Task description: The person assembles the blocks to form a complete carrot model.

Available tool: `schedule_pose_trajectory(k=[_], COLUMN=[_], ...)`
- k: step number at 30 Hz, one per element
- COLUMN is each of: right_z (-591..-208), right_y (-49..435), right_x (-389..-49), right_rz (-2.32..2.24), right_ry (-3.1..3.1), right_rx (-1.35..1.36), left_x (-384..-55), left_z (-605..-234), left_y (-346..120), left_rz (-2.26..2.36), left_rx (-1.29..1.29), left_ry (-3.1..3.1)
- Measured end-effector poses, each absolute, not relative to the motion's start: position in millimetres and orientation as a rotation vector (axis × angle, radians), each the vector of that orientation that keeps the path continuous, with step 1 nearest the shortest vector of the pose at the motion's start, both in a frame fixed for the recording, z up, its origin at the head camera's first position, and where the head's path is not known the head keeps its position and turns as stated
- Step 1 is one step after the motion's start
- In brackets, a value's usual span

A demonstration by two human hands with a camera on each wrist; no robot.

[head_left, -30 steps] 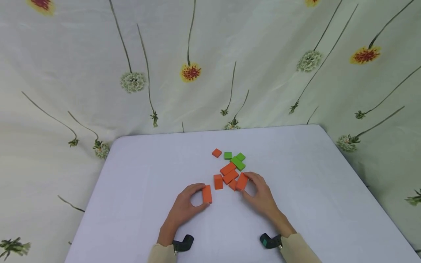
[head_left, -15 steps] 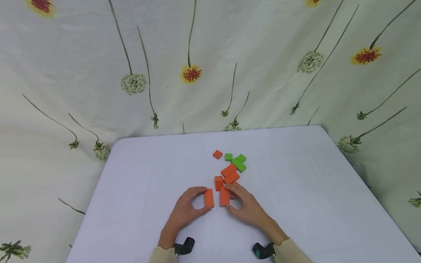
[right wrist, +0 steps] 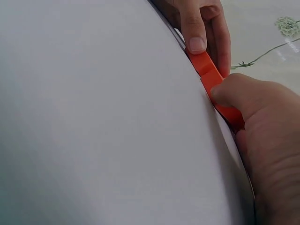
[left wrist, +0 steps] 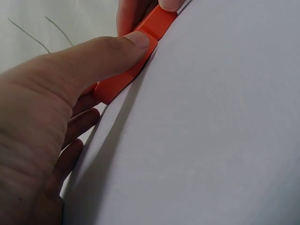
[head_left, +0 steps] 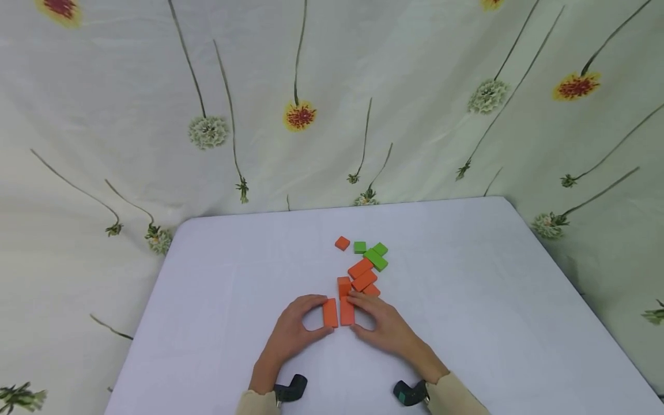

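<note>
My left hand (head_left: 294, 324) pinches an orange block (head_left: 330, 313) between thumb and fingers, on the white table. Opposite it, my right hand (head_left: 388, 327) holds a second orange block (head_left: 347, 312) the same way. The two blocks stand side by side, long sides facing, with a narrow gap between them in the head view. In the left wrist view, my left thumb presses the near end of its block (left wrist: 117, 86). My right thumb lies on its block (right wrist: 212, 80) in the right wrist view. Another orange block (head_left: 344, 285) is right behind the right-hand one.
Past the right fingers lie more orange blocks (head_left: 360, 268), one partly hidden by that hand. Green blocks (head_left: 376, 259) lie farther back, with a small orange block (head_left: 342, 243) to their left. The white table (head_left: 233, 259) ends at a flower-patterned cloth (head_left: 332, 75).
My right hand has brought its orange block leftward and nearer, away from the loose blocks, up beside the left one. My left hand and its block have barely shifted.
</note>
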State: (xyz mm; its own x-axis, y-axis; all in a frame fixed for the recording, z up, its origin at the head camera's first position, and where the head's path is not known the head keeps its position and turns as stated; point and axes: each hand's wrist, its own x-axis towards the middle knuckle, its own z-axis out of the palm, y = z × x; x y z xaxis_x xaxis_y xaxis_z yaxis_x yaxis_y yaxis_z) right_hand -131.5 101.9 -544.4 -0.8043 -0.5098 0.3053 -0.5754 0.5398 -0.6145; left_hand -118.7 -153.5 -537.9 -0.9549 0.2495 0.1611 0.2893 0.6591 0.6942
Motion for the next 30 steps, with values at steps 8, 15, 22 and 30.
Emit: schedule_pose_trajectory(k=[8, 15, 22, 30], right_z=[-545.7, -544.8, -542.2, -543.1], right_y=[97.5, 96.9, 100.0, 101.4], right_x=[-129.2, -129.0, -130.0, -130.4], right_rz=[1.073, 1.069, 1.093, 1.131], right_ry=[-2.704, -2.694, -2.723, -2.705], right_rx=[0.981, 1.023, 1.026, 1.029], left_x=[-116.7, -115.6, -117.2, -115.2], left_z=[-541.6, -543.2, -540.5, -538.1], left_y=[-157.0, -158.8, -156.5, -153.7], left_rz=[-1.169, -1.177, -1.181, -1.182], left_rx=[-0.471, -0.470, -0.480, -0.426], left_ry=[-2.799, -2.805, -2.810, -2.847])
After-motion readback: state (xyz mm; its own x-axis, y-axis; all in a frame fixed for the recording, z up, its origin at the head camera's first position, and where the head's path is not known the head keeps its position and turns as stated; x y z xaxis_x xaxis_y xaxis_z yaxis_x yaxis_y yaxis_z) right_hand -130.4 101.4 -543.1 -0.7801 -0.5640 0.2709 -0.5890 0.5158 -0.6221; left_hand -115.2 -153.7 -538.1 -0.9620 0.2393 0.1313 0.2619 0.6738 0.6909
